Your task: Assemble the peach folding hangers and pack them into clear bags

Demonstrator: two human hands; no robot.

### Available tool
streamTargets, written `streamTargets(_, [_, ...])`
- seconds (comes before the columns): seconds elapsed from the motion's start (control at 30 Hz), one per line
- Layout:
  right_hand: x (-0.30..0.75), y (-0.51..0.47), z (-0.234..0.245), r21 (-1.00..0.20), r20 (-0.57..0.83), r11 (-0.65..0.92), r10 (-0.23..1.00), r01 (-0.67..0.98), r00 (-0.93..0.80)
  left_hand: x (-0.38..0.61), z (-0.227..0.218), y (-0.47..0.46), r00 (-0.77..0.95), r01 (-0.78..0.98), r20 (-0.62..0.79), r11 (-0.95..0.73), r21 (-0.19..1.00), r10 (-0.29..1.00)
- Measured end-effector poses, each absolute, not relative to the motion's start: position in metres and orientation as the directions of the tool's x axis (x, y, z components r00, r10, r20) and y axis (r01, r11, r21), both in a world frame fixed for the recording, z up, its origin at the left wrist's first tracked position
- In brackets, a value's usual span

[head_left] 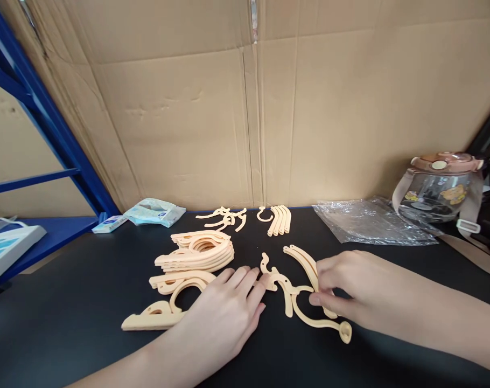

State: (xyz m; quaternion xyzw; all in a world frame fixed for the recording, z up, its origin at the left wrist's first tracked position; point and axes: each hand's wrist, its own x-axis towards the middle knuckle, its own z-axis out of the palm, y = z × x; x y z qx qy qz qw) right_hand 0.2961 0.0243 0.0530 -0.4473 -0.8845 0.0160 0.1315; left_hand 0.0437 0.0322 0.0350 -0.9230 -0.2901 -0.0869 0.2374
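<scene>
Right hand (350, 283) nearer to the pair of curved strips (305, 261), with thumb and fingers bent in close over the near half; cannot tell whether truly pinching. Long axis slanting from far left to near right: far ends ahead and left of the fingertips, near ends just below the thumb. At the thumb's left, a hook piece (313, 323), running toward a rounded end on the near side. Left hand (232, 310) flattened, not closed; fingertips at the jointed pieces (284, 285), no grip seen. Tight on the left: stacked beige pieces (196, 262) right beside the left hand. More room ahead: black tabletop (251, 240) showing up to the fanned strips (279, 220), near the cardboard wall (180, 134).
</scene>
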Motion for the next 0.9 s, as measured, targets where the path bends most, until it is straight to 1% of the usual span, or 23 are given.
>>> streamTargets(0.1, [0.289,0.032,0.055,-0.032,0.172,0.529,0.838,0.848,-0.517,0.037,0.027,0.033,0.822,0.569,0.266,-0.748,-0.341,0.504])
streamTargets(0.17, [0.286,0.036,0.054,0.034,0.174,0.460,0.872,0.887,-0.458,0.031,0.022,0.031,0.832,0.553,0.258,-0.760,-0.340,0.491])
streamTargets(0.2, [0.286,0.037,0.053,0.044,0.161,0.446,0.880,0.894,-0.447,0.029,0.021,0.030,0.837,0.546,0.255,-0.764,-0.344,0.484])
streamTargets(0.23, [0.287,0.039,0.052,0.039,0.140,0.452,0.881,0.891,-0.453,0.029,0.020,0.029,0.841,0.541,0.252,-0.767,-0.346,0.480])
streamTargets(0.33, [0.292,0.041,0.052,-0.034,0.069,0.511,0.858,0.859,-0.508,0.030,0.019,0.026,0.848,0.528,0.259,-0.780,-0.335,0.463])
streamTargets(0.47, [0.295,0.041,0.056,-0.103,0.032,0.554,0.832,0.826,-0.554,0.032,0.020,0.025,0.847,0.526,0.280,-0.787,-0.322,0.452])
streamTargets(0.53, [0.293,0.042,0.057,-0.107,0.050,0.545,0.839,0.832,-0.543,0.032,0.021,0.024,0.848,0.524,0.287,-0.790,-0.319,0.446])
streamTargets(0.63, [0.288,0.044,0.053,-0.101,0.108,0.479,0.876,0.872,-0.469,0.032,0.022,0.024,0.848,0.521,0.298,-0.793,-0.316,0.439])
streamTargets(0.7, [0.285,0.045,0.049,-0.120,0.139,0.445,0.893,0.888,-0.428,0.032,0.022,0.024,0.847,0.522,0.301,-0.796,-0.307,0.439])
streamTargets(0.8, [0.283,0.047,0.046,-0.149,0.171,0.446,0.891,0.883,-0.421,0.033,0.023,0.024,0.845,0.523,0.300,-0.801,-0.290,0.443])
streamTargets(0.9, [0.283,0.045,0.048,-0.142,0.195,0.467,0.878,0.873,-0.438,0.035,0.024,0.023,0.836,0.536,0.307,-0.800,-0.271,0.456])
